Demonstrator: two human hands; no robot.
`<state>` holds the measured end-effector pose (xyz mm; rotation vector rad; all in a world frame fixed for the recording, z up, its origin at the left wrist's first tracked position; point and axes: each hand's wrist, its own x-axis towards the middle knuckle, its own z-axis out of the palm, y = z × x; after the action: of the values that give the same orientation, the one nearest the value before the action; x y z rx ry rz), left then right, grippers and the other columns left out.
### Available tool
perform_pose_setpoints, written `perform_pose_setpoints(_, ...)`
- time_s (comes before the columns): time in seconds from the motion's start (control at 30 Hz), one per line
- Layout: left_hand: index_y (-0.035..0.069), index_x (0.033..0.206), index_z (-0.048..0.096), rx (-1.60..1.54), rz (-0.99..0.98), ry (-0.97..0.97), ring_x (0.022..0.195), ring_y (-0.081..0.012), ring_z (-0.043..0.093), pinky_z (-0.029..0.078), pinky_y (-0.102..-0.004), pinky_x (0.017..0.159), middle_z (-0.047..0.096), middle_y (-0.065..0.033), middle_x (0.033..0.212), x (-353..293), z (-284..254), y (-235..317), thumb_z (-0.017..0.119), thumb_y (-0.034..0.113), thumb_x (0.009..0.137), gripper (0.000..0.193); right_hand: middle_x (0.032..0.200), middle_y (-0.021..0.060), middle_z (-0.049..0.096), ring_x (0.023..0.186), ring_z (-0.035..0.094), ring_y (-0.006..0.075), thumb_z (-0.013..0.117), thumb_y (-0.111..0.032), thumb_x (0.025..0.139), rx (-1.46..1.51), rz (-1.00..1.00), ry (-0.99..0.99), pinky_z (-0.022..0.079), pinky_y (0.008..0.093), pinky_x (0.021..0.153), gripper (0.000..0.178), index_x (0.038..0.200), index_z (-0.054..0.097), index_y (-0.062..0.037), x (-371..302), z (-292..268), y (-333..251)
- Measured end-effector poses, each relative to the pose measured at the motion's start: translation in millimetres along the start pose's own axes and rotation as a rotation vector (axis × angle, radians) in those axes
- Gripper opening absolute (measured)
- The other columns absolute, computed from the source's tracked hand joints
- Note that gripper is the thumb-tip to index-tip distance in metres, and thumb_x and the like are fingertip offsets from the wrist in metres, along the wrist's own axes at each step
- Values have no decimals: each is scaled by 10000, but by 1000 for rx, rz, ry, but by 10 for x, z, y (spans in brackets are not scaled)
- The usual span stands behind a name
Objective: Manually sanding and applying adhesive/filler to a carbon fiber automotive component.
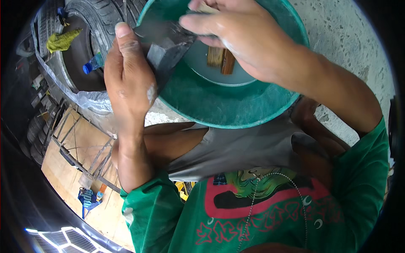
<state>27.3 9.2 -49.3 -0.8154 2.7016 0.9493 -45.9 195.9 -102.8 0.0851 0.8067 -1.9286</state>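
My left hand is closed around a dark grey, angular part with a flat, lighter grey face, its thumb pointing up along the near edge. The upper end of that part is smeared by motion. Just to the right, my right hand has its fingers bent together around a small tan piece, whose kind I cannot make out. Its fingertips are close to the dark part; whether they touch it is unclear. Both hands are over a green basin of cloudy water, where a brush with a wooden back lies.
Tires stand at the upper left, with a yellow-green cloth and a blue-capped plastic bottle on them. A plywood sheet and thin metal frame lie at left. Rough concrete floor is at right. My legs flank the basin.
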Motion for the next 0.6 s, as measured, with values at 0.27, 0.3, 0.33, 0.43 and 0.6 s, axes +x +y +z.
perform_pose_setpoints(0.27,-41,1093,700,23,37,34,912,-140,561,437,-267,868,686,-70,986,-7,22,-30,361,492,1091,631,915,57,607,843,562,119,663,-124,930,-89,-128,35,464,275,754,190,1041,602,18,-11,-27,115)
perform_pose_setpoints(0.3,-41,1093,700,38,38,31,912,-140,561,437,-267,868,686,-70,986,-8,14,-27,361,492,1091,631,938,65,617,844,569,129,660,-127,929,-203,-240,202,469,282,760,200,1053,603,19,45,68,191)
perform_pose_setpoints(0.33,-43,1088,700,-10,50,1,908,-144,561,439,-271,865,686,-75,985,9,16,-36,360,489,1092,632,938,65,617,844,569,129,660,-127,929,-187,-242,200,469,282,760,200,1053,603,19,65,139,228)
perform_pose_setpoints(0.43,-44,1069,700,-85,112,-20,855,-144,551,447,-282,831,670,-66,931,6,8,-81,356,482,1094,629,970,96,644,869,583,146,652,-140,931,-594,-339,547,481,296,771,211,1057,598,21,69,412,250)
perform_pose_setpoints(0.6,-29,976,688,-37,154,14,790,-129,495,424,-283,763,614,-27,825,13,66,-21,346,479,1096,624,876,99,644,850,612,197,672,-181,918,-399,-221,410,497,343,814,257,1044,588,26,205,195,205)
